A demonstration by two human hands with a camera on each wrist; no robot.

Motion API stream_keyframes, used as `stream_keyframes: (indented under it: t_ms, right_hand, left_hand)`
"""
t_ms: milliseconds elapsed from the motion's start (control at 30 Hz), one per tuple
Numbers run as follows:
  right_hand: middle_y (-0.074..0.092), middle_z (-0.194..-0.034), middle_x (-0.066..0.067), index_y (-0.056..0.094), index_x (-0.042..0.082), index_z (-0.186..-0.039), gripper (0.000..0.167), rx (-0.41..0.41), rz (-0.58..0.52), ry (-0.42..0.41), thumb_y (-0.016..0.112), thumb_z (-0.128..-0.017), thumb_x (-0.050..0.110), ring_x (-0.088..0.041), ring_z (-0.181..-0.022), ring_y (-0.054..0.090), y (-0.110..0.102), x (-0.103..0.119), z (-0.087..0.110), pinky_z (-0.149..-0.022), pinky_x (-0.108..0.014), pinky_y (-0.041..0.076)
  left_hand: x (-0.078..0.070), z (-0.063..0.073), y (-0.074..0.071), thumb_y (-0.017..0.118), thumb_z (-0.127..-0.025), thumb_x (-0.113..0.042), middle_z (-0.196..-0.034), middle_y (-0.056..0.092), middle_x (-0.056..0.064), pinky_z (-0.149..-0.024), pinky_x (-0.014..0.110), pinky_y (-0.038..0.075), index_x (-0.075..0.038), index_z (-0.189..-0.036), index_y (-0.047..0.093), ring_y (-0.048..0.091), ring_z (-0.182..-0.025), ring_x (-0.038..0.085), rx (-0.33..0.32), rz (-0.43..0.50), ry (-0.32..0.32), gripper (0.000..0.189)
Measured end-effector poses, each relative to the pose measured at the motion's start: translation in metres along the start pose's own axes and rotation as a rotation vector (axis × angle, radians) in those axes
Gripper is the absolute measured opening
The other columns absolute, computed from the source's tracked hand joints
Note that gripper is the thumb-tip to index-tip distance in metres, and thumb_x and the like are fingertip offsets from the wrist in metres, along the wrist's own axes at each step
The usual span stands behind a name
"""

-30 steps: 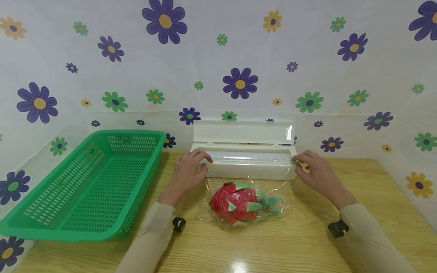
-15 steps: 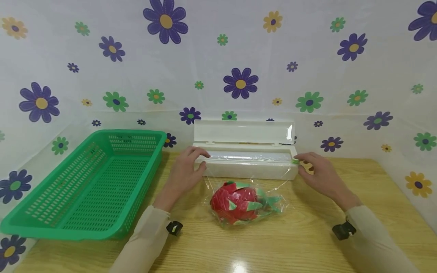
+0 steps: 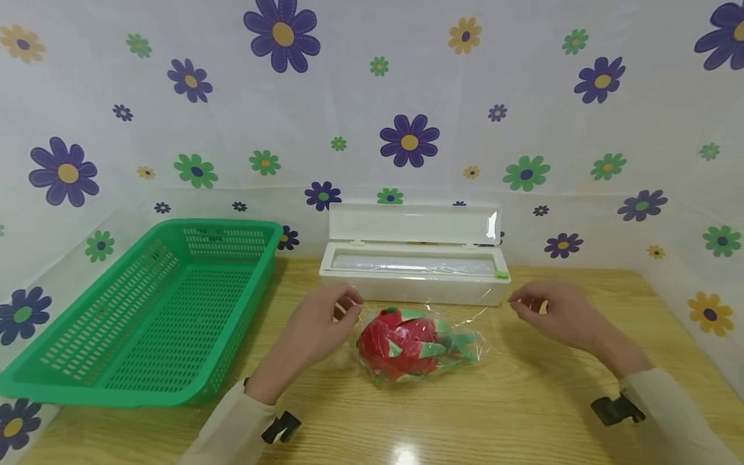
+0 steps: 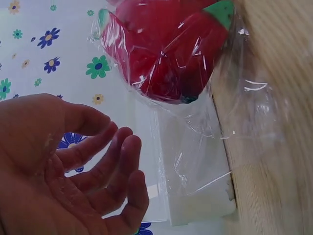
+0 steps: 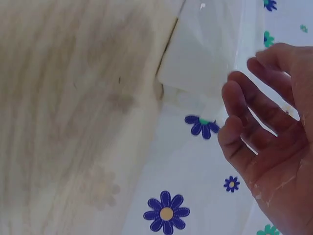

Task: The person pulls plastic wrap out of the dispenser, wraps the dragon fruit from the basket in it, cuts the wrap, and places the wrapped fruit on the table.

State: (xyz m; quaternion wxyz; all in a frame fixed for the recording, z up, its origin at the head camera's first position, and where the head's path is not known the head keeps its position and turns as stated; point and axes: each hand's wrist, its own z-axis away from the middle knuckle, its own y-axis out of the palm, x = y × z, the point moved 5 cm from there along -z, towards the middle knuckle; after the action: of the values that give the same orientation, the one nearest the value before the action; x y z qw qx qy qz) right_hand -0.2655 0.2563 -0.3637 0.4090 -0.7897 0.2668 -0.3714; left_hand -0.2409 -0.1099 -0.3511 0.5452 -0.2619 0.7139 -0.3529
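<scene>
A red and green dragon fruit [image 3: 401,345], draped in clear plastic wrap [image 4: 195,152], lies on the table before a white cling film box [image 3: 407,290]. Inside the box shows a film roll [image 3: 407,265]; a small green piece [image 3: 501,274] sits at the right end of its front edge. My left hand [image 3: 322,323] hovers by the box's lower left, close to the wrap, fingers loosely curled with nothing between them. To the right of the box, my right hand [image 3: 560,313] is also loosely curled and holds nothing; the right wrist view shows it apart from the box.
The box's lid [image 3: 415,224] stands raised against the flower-print backdrop [image 3: 360,97]. A green plastic basket [image 3: 168,323] fills the left of the wooden table [image 3: 494,413]. Black wrist cameras are strapped on both forearms.
Both hands have left the box's ends and drawn back toward the person, the right one also outward. The box, wrap and dragon fruit stay put.
</scene>
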Motion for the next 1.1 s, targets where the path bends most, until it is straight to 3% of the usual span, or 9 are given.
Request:
stream_keyframes:
  t_ms: [200, 300, 400, 533, 667, 833, 967, 1100]
  right_hand:
    - [0.067, -0.077, 0.017, 0.076, 0.017, -0.099, 0.007, 0.233, -0.178, 0.006, 0.075, -0.093, 0.017, 0.006, -0.068, 0.053, 0.019, 0.017, 0.011, -0.057, -0.019, 0.046]
    - [0.071, -0.08, 0.013, 0.073, 0.014, -0.108, 0.015, 0.303, -0.245, 0.013, 0.075, -0.094, 0.019, 0.005, -0.068, 0.056, 0.027, 0.026, 0.013, -0.059, -0.02, 0.049]
    - [0.074, -0.087, 0.008, 0.071, 0.011, -0.114, 0.023, 0.334, -0.261, 0.004, 0.075, -0.094, 0.02, 0.004, -0.073, 0.06, 0.034, 0.032, 0.013, -0.062, -0.02, 0.052]
    - [0.077, -0.094, 0.004, 0.072, 0.01, -0.114, 0.022, 0.317, -0.241, -0.015, 0.075, -0.093, 0.017, 0.002, -0.08, 0.064, 0.04, 0.036, 0.012, -0.064, -0.02, 0.054]
    - [0.076, -0.095, 0.003, 0.074, 0.008, -0.113, 0.02, 0.289, -0.229, -0.016, 0.073, -0.093, 0.014, 0.001, -0.085, 0.065, 0.045, 0.038, 0.012, -0.064, -0.02, 0.055]
    - [0.074, -0.094, 0.004, 0.075, 0.007, -0.11, 0.017, 0.264, -0.225, -0.014, 0.072, -0.094, 0.013, 0.001, -0.085, 0.063, 0.047, 0.04, 0.012, -0.063, -0.02, 0.054]
    - [0.075, -0.094, 0.005, 0.076, 0.01, -0.106, 0.013, 0.229, -0.209, 0.016, 0.071, -0.094, 0.013, 0.0, -0.084, 0.064, 0.044, 0.038, 0.011, -0.063, -0.02, 0.054]
    - [0.076, -0.094, 0.006, 0.077, 0.014, -0.103, 0.01, 0.143, -0.188, 0.098, 0.071, -0.095, 0.013, -0.003, -0.083, 0.066, 0.038, 0.03, 0.01, -0.063, -0.021, 0.053]
  left_hand:
    - [0.003, 0.02, -0.004, 0.061, -0.099, -0.018, -0.093, 0.073, 0.003, -0.063, 0.027, 0.051, -0.013, -0.109, 0.069, 0.062, -0.07, 0.011, 0.038, -0.006, -0.089, 0.014]
    - [0.007, 0.026, -0.001, 0.059, -0.099, -0.016, -0.093, 0.073, 0.004, -0.059, 0.027, 0.048, -0.011, -0.114, 0.067, 0.063, -0.064, 0.009, 0.083, 0.026, -0.135, 0.018]
    - [0.013, 0.029, 0.005, 0.057, -0.1, -0.014, -0.101, 0.073, 0.007, -0.061, 0.027, 0.051, -0.009, -0.119, 0.065, 0.068, -0.067, 0.01, 0.13, 0.119, -0.181, 0.021]
    - [0.02, 0.027, 0.012, 0.057, -0.101, -0.01, -0.114, 0.07, 0.014, -0.067, 0.028, 0.058, -0.006, -0.123, 0.063, 0.073, -0.079, 0.017, 0.154, 0.25, -0.184, 0.023]
    - [0.025, 0.022, 0.017, 0.058, -0.101, -0.01, -0.12, 0.069, 0.014, -0.07, 0.029, 0.06, -0.006, -0.125, 0.063, 0.073, -0.089, 0.02, 0.156, 0.311, -0.16, 0.024]
    - [0.029, 0.015, 0.022, 0.058, -0.103, -0.014, -0.119, 0.071, 0.01, -0.076, 0.029, 0.058, -0.009, -0.12, 0.066, 0.071, -0.095, 0.019, 0.174, 0.302, -0.117, 0.02]
    - [0.036, 0.007, 0.026, 0.056, -0.104, -0.016, -0.113, 0.073, 0.007, -0.077, 0.028, 0.057, -0.009, -0.116, 0.069, 0.071, -0.092, 0.015, 0.182, 0.279, -0.108, 0.018]
    - [0.049, -0.002, 0.024, 0.06, -0.102, -0.017, -0.108, 0.073, 0.006, -0.075, 0.029, 0.056, -0.01, -0.112, 0.071, 0.07, -0.087, 0.015, 0.105, 0.254, -0.158, 0.016]
